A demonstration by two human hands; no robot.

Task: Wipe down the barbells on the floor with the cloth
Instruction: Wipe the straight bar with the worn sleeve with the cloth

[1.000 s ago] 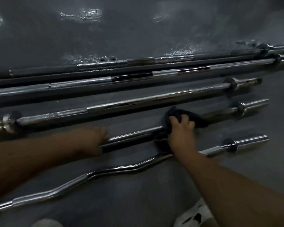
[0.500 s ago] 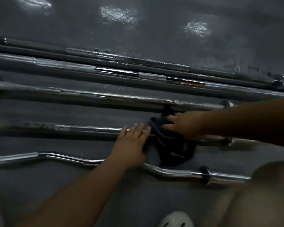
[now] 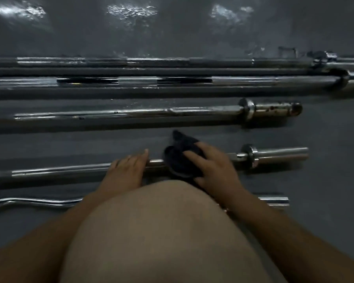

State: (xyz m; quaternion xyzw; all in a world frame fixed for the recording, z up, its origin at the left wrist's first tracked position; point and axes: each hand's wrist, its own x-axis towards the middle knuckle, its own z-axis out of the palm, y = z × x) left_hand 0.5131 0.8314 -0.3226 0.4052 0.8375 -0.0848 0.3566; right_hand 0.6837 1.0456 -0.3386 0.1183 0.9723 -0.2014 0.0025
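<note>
While the left hand [image 3: 129, 170] lay flat with straight fingers on the smooth chrome shaft of a barbell [image 3: 59, 170], the right hand [image 3: 213, 168] just beside it curled thumb and fingers round a dark, crumpled cloth [image 3: 178, 160] bunched over the same shaft. Right of that hand sat the bar's round collar and plain sleeve. Beyond the hands lay a rust-spotted barbell [image 3: 131, 114] and two long barbells [image 3: 243, 81], all parallel on the dull grey floor [image 3: 325, 180]. Nearer than the hands, a bare knee [image 3: 161, 231] hid the middle of a wavy curl bar [image 3: 39, 201].
</note>
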